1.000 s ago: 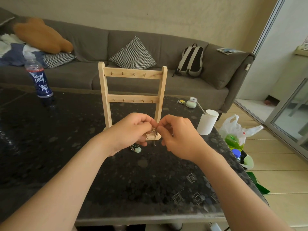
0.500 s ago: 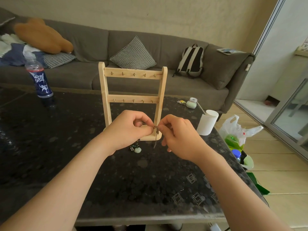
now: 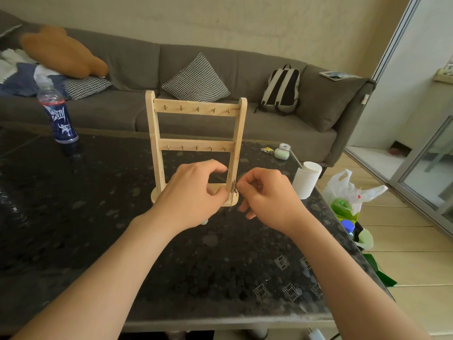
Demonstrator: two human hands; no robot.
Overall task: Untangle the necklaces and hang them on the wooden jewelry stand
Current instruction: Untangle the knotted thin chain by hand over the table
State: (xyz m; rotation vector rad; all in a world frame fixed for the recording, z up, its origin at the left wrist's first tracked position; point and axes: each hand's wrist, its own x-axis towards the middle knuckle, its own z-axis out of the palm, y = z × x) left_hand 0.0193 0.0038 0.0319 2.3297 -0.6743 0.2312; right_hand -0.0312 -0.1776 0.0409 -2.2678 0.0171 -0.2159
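A wooden jewelry stand [image 3: 196,110] with two rows of small hooks stands upright in the middle of the dark table [image 3: 73,217]. Just in front of its base, my left hand [image 3: 196,192] and my right hand [image 3: 267,195] pinch a small tangle of thin necklace chains [image 3: 233,188] between their fingertips. A short chain end hangs down from the knot. A pale green pendant [image 3: 204,220] peeks out below my left hand, mostly hidden. No chain hangs on the stand's hooks.
A blue-labelled plastic bottle [image 3: 58,116] stands at the table's far left. A white cup [image 3: 306,180] and a small round container [image 3: 283,152] sit right of the stand. A grey sofa [image 3: 220,69] runs behind the table; a plastic bag [image 3: 350,192] lies on the floor at right.
My hands have drawn slightly apart and my left fingers have loosened and lifted, leaving the tangle more exposed between them. The pendant has slipped further under my left hand.
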